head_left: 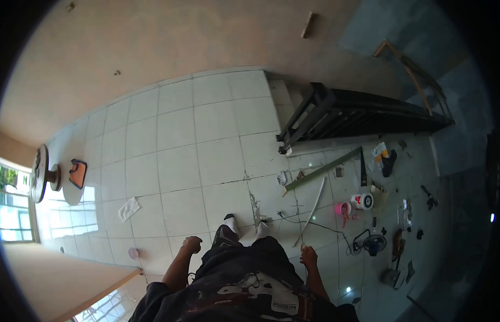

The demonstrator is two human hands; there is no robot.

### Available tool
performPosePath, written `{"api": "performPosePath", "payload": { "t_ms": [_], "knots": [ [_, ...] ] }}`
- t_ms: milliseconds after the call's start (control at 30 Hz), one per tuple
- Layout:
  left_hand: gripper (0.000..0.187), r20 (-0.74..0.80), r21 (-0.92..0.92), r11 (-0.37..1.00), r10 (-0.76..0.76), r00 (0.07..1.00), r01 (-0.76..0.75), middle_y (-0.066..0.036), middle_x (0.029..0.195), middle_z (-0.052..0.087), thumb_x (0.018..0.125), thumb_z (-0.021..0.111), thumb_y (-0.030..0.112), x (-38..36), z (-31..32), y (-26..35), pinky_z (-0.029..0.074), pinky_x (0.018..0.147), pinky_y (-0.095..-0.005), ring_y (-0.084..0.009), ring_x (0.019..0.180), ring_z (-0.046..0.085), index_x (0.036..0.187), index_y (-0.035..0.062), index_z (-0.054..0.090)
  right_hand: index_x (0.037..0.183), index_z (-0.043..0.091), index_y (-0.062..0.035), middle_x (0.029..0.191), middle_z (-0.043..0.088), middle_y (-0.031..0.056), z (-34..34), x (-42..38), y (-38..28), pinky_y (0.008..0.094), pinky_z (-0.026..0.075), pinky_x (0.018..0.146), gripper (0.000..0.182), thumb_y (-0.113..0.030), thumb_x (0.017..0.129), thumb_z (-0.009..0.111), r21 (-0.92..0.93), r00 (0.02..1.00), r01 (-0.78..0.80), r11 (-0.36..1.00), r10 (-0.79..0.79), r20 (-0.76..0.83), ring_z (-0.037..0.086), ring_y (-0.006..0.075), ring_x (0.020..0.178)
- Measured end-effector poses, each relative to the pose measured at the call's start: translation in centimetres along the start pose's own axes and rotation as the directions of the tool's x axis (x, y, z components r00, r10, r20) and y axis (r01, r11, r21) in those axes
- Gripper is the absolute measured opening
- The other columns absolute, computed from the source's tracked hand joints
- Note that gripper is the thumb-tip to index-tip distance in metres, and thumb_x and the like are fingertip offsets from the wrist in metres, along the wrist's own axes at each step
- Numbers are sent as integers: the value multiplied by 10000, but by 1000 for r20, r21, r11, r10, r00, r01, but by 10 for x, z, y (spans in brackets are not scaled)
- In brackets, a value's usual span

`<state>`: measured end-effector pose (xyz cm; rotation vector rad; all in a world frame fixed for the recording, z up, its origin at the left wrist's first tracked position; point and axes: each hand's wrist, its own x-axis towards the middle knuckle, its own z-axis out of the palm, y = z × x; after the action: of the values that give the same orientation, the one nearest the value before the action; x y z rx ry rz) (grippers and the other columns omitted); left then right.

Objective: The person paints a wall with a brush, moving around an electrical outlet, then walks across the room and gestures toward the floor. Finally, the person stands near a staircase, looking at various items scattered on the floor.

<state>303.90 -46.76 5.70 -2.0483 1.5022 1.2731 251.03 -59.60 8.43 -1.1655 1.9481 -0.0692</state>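
Note:
My left hand [192, 245] is closed like a fist beside my left hip, with nothing visible in it. On the other side my right hand [309, 256] has its fingers curled together; a small pale tip shows above them, too small to name. Just beyond that hand, a thin pale strip [312, 207] slants across the floor tiles. Whether the strip touches the hand is unclear. A dark cable [314, 222] runs over the tiles near it.
A black slatted railing [363, 115] stands ahead right, with a long green strip [325, 170] before it. To the right lie a pink container [343, 208], a white bucket [363, 202], a fan [374, 244] and scattered tools. A white cloth [129, 209] and round table [39, 173] are left.

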Motion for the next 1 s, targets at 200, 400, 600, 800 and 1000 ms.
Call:
{"api": "performPosePath", "payload": {
  "t_ms": [200, 400, 600, 800, 1000],
  "knots": [
    [245, 4, -215, 928, 314, 950, -305, -108, 987, 677, 808, 613, 321, 7, 39, -18, 519, 814, -405, -321, 911, 634, 935, 130, 699, 938, 639, -54, 895, 667, 159, -4, -45, 48, 432, 539, 741, 218, -231, 827, 577, -706, 930, 265, 657, 20, 367, 653, 320, 826],
    [261, -312, -158, 907, 329, 891, -390, -99, 1073, 673, 823, 608, 313, 37, 33, -20, 516, 843, -384, -276, 988, 638, 980, 126, 703, 944, 642, -57, 875, 665, 160, 27, 89, 211, 432, 547, 656, 215, -231, 828, 590, -570, 610, 775, 273, -559, 561, 662, 316, 762],
    [257, -346, -541, 820, -17, 938, -185, -117, 1034, 694, 838, 636, 229, 30, -10, 22, 516, 852, -373, -263, 997, 652, 1019, 59, 703, 981, 557, -39, 829, 619, 122, -41, 43, -68, 343, 536, 487, 186, -179, 862, 523, 193, 989, -51, 980, 22, 148, 635, 223, 638],
    [418, -181, -774, 633, -254, 950, 22, -148, 952, 702, 719, 711, 384, 14, -5, 40, 506, 824, -385, -298, 912, 658, 977, 55, 716, 1039, 522, -76, 806, 584, 99, -48, 99, -103, 329, 539, 491, 185, -153, 871, 505, 203, 962, 174, 964, -210, 173, 633, 206, 639],
    [360, 20, -983, 157, -416, 909, 93, -109, 841, 705, 746, 726, 348, -18, 17, 45, 519, 742, -298, -192, 853, 664, 905, 25, 727, 1032, 560, -55, 841, 612, 120, -35, 84, -92, 317, 552, 504, 228, -169, 837, 526, 128, 939, 49, 991, -89, 331, 641, 198, 661]
  ]
}}
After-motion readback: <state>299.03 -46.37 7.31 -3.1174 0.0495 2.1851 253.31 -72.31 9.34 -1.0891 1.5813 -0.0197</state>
